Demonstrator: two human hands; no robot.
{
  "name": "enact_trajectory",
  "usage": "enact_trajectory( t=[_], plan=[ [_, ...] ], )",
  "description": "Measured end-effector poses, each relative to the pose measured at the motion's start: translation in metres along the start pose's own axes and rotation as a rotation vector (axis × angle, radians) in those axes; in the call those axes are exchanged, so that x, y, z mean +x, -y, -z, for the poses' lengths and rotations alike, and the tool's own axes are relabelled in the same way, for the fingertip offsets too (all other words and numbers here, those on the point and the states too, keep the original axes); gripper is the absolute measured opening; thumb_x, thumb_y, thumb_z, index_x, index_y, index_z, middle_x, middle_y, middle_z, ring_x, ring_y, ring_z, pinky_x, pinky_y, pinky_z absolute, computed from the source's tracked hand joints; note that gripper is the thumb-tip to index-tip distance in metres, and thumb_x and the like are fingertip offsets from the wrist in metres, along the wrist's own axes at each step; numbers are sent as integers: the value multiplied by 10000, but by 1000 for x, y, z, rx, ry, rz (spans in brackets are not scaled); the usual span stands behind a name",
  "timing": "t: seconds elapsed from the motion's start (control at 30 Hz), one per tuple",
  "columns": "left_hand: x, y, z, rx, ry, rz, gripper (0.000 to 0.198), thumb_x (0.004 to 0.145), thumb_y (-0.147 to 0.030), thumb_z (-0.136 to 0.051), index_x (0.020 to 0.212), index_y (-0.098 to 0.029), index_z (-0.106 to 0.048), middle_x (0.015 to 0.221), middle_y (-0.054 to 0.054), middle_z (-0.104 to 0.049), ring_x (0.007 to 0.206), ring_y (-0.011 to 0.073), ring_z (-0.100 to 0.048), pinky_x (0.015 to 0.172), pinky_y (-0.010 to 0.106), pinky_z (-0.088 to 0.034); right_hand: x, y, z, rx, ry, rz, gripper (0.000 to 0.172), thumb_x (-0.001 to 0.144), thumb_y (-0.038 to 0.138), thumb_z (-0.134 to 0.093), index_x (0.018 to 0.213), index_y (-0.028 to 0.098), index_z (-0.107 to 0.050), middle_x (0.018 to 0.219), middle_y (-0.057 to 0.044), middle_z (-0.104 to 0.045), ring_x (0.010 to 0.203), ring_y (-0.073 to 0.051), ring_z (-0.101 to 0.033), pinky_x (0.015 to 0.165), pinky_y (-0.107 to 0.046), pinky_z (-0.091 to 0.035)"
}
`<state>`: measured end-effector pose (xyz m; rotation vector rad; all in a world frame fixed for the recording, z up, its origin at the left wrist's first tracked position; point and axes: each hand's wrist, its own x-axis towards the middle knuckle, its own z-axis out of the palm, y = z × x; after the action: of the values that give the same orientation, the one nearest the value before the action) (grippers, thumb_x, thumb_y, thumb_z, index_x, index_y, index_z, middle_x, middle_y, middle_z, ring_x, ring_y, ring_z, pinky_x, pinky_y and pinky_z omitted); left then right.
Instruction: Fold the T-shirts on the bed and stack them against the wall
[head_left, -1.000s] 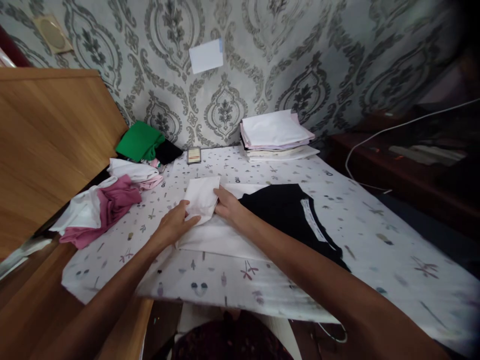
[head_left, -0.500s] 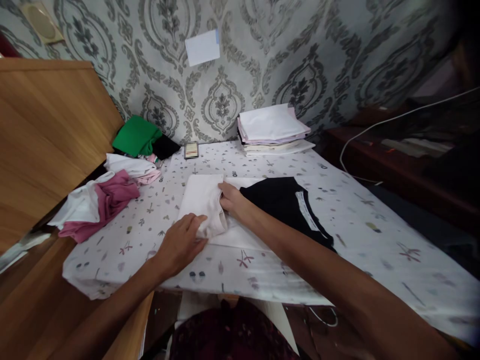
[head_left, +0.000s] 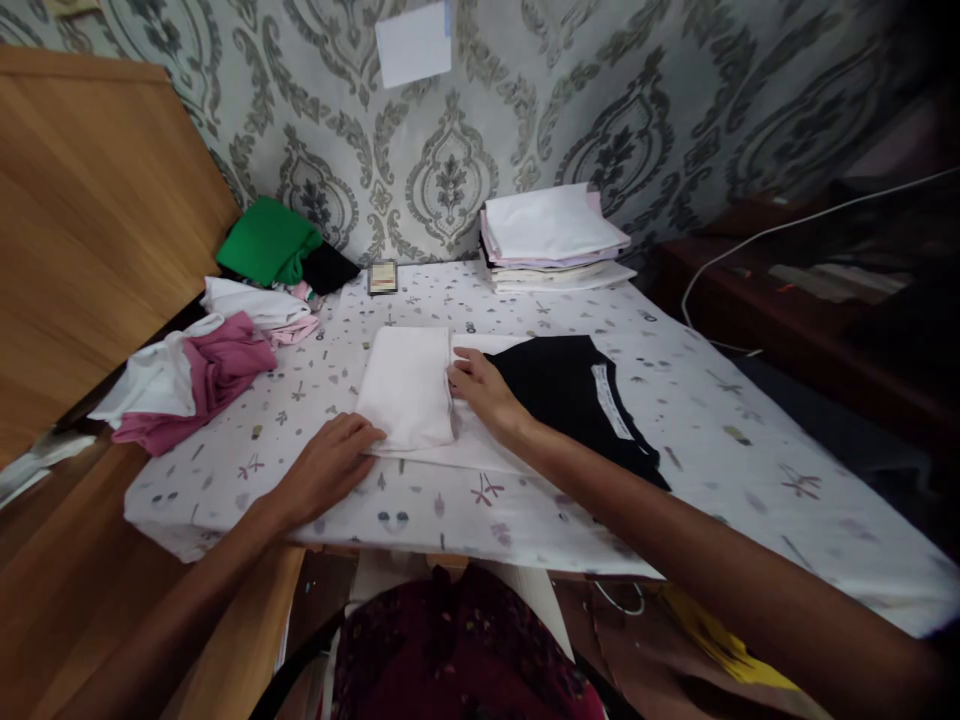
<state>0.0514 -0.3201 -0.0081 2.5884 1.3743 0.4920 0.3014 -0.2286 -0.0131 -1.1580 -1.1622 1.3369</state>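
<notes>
A white and black shirt (head_left: 411, 385) lies on the table in front of me, its white part folded over into a flat rectangle. The black part (head_left: 559, 385) with the neckline and a white printed strip (head_left: 611, 402) spreads to the right. At the near left corner of the folded rectangle, my left hand (head_left: 334, 462) rests with its fingers extended onto the cloth. My right hand (head_left: 484, 390) touches the right edge of the fold, fingers loosely stretched and slightly apart. Neither hand grips the fabric.
A stack of folded clothes (head_left: 555, 235) stands at the back right. Crumpled clothes (head_left: 202, 375) and a green garment (head_left: 270, 240) lie along the left by a wooden panel (head_left: 105, 220). A small framed card (head_left: 382, 278) sits near the wall. A white cable (head_left: 720, 255) hangs at right.
The rumpled near edge of the folded white part now lies flat. My right hand has let go of the cloth and loosened; my left hand has shifted left to the corner. The view tilted down.
</notes>
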Motion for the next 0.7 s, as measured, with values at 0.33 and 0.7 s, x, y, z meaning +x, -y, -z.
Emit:
enact_trajectory(
  t=[0.33, 0.7],
  plan=[
    [-10, 10, 3, -24, -61, 26, 261, 922, -126, -436, 1127, -215, -572, 1050, 67, -595, 1014, 206, -554, 894, 338, -473, -62, 6, 16, -925, 283, 250, 197, 818, 182, -640, 660, 200, -524, 817, -13, -536, 720, -148, -505, 645, -288, -357],
    [-16, 11, 11, 33, -23, 99, 151, 873, -142, -435, 910, -225, -555, 914, 37, -590, 884, 202, -566, 785, 315, -454, -73, -7, 14, -841, 323, 305, 187, 786, 74, -587, 682, 202, -499, 789, 6, -511, 710, -136, -495, 651, -272, -364]
  ],
)
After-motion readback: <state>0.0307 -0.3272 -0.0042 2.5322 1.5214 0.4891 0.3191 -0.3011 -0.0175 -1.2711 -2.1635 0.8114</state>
